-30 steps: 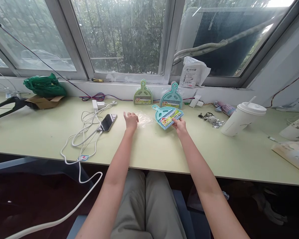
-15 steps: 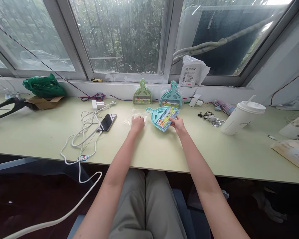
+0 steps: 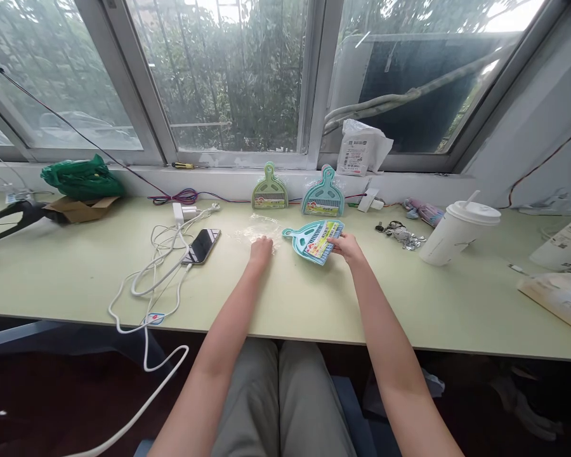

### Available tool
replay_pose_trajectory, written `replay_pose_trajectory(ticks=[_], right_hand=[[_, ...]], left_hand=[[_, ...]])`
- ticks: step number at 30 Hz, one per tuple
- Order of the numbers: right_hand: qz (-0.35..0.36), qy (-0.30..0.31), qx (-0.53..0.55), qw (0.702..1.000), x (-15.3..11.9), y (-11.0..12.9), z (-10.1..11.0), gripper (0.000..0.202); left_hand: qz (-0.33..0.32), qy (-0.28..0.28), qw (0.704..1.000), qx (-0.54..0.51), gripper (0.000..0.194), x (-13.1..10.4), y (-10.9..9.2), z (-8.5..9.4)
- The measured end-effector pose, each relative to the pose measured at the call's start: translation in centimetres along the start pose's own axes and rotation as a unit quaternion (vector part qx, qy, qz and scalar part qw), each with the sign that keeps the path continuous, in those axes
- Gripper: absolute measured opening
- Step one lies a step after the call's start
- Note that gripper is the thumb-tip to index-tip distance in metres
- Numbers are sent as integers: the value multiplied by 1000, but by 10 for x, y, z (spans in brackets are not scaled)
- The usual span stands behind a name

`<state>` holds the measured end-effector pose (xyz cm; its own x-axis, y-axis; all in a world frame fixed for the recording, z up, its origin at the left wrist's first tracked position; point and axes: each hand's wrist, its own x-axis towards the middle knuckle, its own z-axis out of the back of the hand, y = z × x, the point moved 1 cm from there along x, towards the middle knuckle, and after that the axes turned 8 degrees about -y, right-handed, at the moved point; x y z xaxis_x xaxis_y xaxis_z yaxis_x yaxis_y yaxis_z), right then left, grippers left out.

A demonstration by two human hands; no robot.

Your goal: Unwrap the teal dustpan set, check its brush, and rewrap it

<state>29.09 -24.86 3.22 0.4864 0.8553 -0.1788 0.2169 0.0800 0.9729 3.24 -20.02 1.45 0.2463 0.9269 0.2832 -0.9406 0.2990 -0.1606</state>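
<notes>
Down and leftward goes the dustpan (image 3: 314,238) since a second ago; I see it at frame centre, flat on the desk (image 3: 285,292), right hand (image 3: 346,246) pinching its right edge. Left hand (image 3: 261,249) presses the clear wrapper (image 3: 261,227), fingers curled.

The held dustpan set (image 3: 313,239) is teal with a yellow, red and green label. Behind it stand a pale green dustpan (image 3: 269,188) and another teal dustpan (image 3: 323,193). The tabletop (image 3: 76,266) is light yellow-green. The cable (image 3: 157,266) is white, the phone (image 3: 200,245) black, the bag (image 3: 82,178) dark green, the cup (image 3: 457,233) white.
</notes>
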Motion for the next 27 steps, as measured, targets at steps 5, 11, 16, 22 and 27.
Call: replay_pose_trajectory(ticks=[5, 11, 16, 22, 27], right_hand=[[28, 9, -6, 1000, -7, 1, -8, 23], [38, 124, -18, 991, -20, -5, -28, 33], [58, 88, 37, 994, -27, -13, -39, 28], [63, 49, 134, 988, -21, -20, -38, 25], [74, 26, 205, 976, -15, -19, -35, 38]], left_hand=[[11, -24, 999, 45, 55, 2, -2, 1], [-42, -103, 993, 34, 68, 0, -12, 4], [-133, -159, 978, -1, 68, -2, -19, 7], [-257, -167, 946, -108, 71, -10, -29, 24], [-141, -297, 912, -244, 66, -16, -34, 39]])
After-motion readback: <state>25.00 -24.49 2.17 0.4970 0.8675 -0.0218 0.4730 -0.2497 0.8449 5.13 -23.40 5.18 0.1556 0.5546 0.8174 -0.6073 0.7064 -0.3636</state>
